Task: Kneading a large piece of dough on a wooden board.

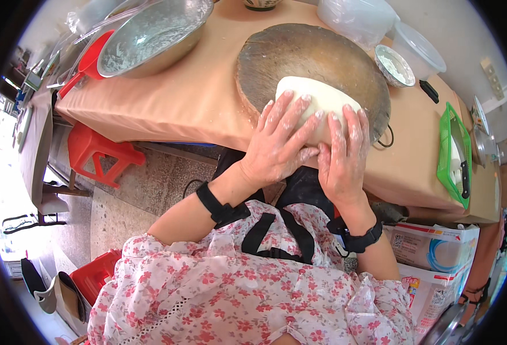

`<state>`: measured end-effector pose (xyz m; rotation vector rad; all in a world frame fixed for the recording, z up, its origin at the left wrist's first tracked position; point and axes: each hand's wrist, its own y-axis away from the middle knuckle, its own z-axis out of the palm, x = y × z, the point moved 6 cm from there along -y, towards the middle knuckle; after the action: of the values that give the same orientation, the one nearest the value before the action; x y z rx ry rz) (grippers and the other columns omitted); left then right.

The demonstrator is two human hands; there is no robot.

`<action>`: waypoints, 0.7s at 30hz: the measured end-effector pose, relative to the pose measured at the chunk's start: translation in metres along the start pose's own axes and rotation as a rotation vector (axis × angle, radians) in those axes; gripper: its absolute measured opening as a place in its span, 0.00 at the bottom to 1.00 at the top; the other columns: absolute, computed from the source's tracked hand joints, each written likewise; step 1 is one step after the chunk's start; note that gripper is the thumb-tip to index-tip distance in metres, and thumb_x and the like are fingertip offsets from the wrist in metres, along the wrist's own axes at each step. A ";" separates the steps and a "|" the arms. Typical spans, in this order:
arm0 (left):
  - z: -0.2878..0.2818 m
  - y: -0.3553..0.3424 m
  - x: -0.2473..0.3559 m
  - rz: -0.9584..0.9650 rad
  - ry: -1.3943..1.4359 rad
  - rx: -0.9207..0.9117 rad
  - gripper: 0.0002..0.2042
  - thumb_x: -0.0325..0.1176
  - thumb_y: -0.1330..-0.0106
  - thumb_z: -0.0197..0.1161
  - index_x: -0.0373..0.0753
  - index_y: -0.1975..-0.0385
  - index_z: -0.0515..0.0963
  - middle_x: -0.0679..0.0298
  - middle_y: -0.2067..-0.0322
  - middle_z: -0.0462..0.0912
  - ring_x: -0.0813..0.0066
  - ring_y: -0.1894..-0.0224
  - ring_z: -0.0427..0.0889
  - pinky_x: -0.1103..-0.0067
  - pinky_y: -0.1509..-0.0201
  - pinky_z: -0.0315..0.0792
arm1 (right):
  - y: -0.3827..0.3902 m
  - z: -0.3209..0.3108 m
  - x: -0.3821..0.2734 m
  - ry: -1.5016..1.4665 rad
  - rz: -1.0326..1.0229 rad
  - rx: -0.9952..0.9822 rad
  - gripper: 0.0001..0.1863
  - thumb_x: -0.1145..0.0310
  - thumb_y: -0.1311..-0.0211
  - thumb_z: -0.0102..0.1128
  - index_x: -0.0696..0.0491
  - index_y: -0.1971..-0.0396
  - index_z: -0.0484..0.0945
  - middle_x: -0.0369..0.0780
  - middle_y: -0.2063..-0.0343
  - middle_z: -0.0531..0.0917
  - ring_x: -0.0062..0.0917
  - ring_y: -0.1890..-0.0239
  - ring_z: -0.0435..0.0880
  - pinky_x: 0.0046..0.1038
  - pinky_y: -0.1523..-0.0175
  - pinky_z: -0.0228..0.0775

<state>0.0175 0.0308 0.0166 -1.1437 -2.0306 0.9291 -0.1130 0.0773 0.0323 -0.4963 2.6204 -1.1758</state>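
Dough (308,86) partly hidden by fingers (294,115), steel bowl (173,56) cropped

Round wooden board (265,63): one. On it I count one lump of dough (308,89), under two hands: one left hand (279,141), one right hand (344,161). Left of board: one metal basin (190,47), one red dipper (94,57). Lower, left of board: one red stool (87,141) I can be sure of. Right of board, far side: two clear tubs (357,23), one small bowl (386,75). Beyond board, cut off in my view: one patterned bowl (262,4). Farther right of board: one green basket (444,155), one black-handled knife (466,178) in it. Near side of board: two black wristbands (222,211).
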 end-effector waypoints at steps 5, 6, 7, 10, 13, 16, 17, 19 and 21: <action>0.005 0.012 0.001 0.005 -0.053 -0.022 0.32 0.47 0.42 0.67 0.41 0.38 0.70 0.48 0.34 0.63 0.39 0.31 0.58 0.49 0.30 0.50 | 0.009 0.001 -0.002 0.041 -0.008 0.002 0.26 0.67 0.36 0.53 0.54 0.37 0.68 0.51 0.35 0.64 0.55 0.35 0.61 0.51 0.37 0.58; 0.007 0.009 -0.001 -0.007 -0.090 -0.021 0.32 0.48 0.40 0.65 0.41 0.38 0.69 0.49 0.34 0.63 0.41 0.31 0.57 0.49 0.30 0.49 | 0.008 0.003 -0.001 0.038 0.004 -0.003 0.26 0.66 0.36 0.53 0.53 0.37 0.68 0.51 0.35 0.63 0.55 0.35 0.61 0.51 0.37 0.57; 0.009 0.006 -0.004 -0.019 -0.127 -0.020 0.31 0.50 0.39 0.63 0.42 0.37 0.68 0.50 0.33 0.62 0.42 0.30 0.57 0.49 0.30 0.48 | 0.004 0.004 0.000 0.035 0.005 -0.006 0.26 0.66 0.36 0.53 0.53 0.37 0.68 0.51 0.35 0.63 0.55 0.35 0.61 0.51 0.37 0.57; 0.012 -0.014 -0.016 -0.093 -0.162 -0.124 0.31 0.52 0.35 0.58 0.43 0.36 0.67 0.54 0.33 0.62 0.47 0.30 0.58 0.49 0.31 0.49 | -0.018 0.009 0.013 0.024 0.097 -0.110 0.27 0.65 0.35 0.49 0.52 0.35 0.66 0.49 0.36 0.64 0.51 0.34 0.61 0.50 0.35 0.53; 0.017 -0.040 -0.029 -0.164 -0.180 -0.229 0.30 0.52 0.33 0.54 0.45 0.34 0.65 0.56 0.34 0.63 0.50 0.31 0.59 0.48 0.34 0.53 | -0.040 0.016 0.031 -0.004 0.132 -0.138 0.27 0.66 0.36 0.50 0.52 0.36 0.66 0.48 0.38 0.66 0.48 0.37 0.64 0.49 0.35 0.54; 0.025 -0.062 -0.043 -0.167 -0.188 -0.188 0.26 0.49 0.32 0.54 0.46 0.37 0.68 0.57 0.40 0.69 0.53 0.37 0.66 0.49 0.40 0.59 | -0.060 0.029 0.055 -0.064 0.196 -0.165 0.24 0.65 0.34 0.50 0.51 0.39 0.68 0.46 0.43 0.71 0.45 0.40 0.69 0.47 0.39 0.61; 0.028 -0.069 -0.048 -0.178 -0.156 -0.179 0.24 0.49 0.32 0.54 0.46 0.39 0.69 0.58 0.42 0.71 0.54 0.39 0.69 0.49 0.41 0.61 | -0.064 0.034 0.066 -0.117 0.249 -0.204 0.23 0.64 0.34 0.50 0.51 0.39 0.68 0.46 0.44 0.73 0.44 0.42 0.71 0.46 0.40 0.63; 0.033 -0.087 -0.056 -0.187 -0.108 -0.175 0.21 0.48 0.30 0.53 0.45 0.42 0.71 0.58 0.46 0.74 0.54 0.42 0.72 0.51 0.42 0.62 | -0.077 0.036 0.082 -0.131 0.283 -0.209 0.21 0.62 0.32 0.48 0.53 0.42 0.71 0.48 0.47 0.76 0.46 0.44 0.73 0.45 0.43 0.66; 0.045 -0.095 -0.067 -0.305 -0.036 -0.319 0.20 0.48 0.29 0.51 0.46 0.43 0.72 0.56 0.46 0.75 0.52 0.42 0.71 0.51 0.42 0.62 | -0.082 0.047 0.101 -0.263 0.350 -0.263 0.20 0.61 0.31 0.47 0.55 0.44 0.73 0.50 0.48 0.77 0.48 0.45 0.74 0.43 0.42 0.66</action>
<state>-0.0314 -0.0765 0.0563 -0.9388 -2.3591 0.4899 -0.1723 -0.0452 0.0571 -0.2041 2.5045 -0.6187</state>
